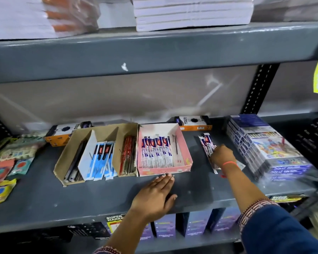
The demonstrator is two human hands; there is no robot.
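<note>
On a grey metal shelf (44, 195) stands a pink tray (186, 153) holding several pen packets (155, 151) with blue and red print. My left hand (155, 196) lies flat on the shelf, fingers straight, their tips touching the tray's front wall. To the tray's right lies a small bundle of the same pen packets (206, 143). My right hand (221, 155) covers the near part of that bundle and grips it; the fingers are hidden under the hand. An orange band circles that wrist.
A brown cardboard divider box (66, 162) with blue, red and dark pen packs stands left of the tray. Two orange-and-black boxes (193, 121) sit behind. Stacked purple boxes (264, 149) stand at the right, loose packets (6, 165) at the left. Paper reams fill the shelf above.
</note>
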